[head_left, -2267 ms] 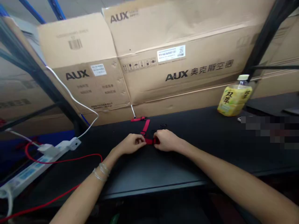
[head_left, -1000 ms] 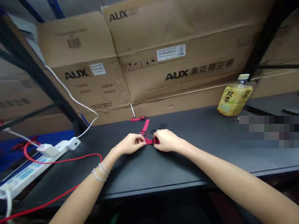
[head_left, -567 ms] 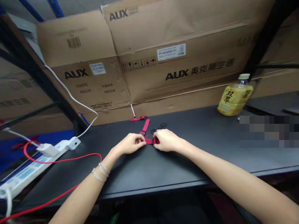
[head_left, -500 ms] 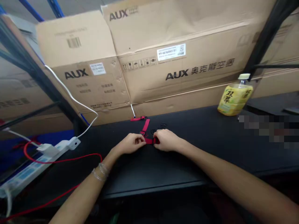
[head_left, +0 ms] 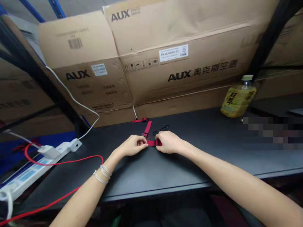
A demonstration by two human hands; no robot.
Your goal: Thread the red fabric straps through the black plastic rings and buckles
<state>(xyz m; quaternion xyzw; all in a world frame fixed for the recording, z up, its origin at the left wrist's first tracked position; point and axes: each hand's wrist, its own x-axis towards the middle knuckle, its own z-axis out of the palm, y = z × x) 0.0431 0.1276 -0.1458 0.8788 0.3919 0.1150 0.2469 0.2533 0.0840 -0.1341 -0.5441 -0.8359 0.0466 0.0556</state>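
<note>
A red webbing strap point(head_left: 148, 127) with small black buckles runs from the back of the black tabletop point(head_left: 142, 175) toward me and bends to the right between my hands. My left hand point(head_left: 133, 145) pinches the strap from the left, thumb and forefinger together. From the right, my right hand point(head_left: 169, 142) grips the strap at a black buckle point(head_left: 156, 142), its fingertips partly hiding it. Just behind my right hand lie several loose black buckle pieces point(head_left: 164, 127). Another buckle point(head_left: 144, 134) sits on the strap above my left fingertips.
Large cardboard boxes point(head_left: 151, 75) stand along the back. A yellow-labelled drink bottle point(head_left: 238, 99) is at the right rear. On the left are a white power strip point(head_left: 30, 171), a white cable point(head_left: 71, 94) and a red cable point(head_left: 71, 161). Dark rack posts point(head_left: 68, 118) frame the sides.
Both hands keep almost the same place and hold on the strap. Only the brightness of the scene differs slightly.
</note>
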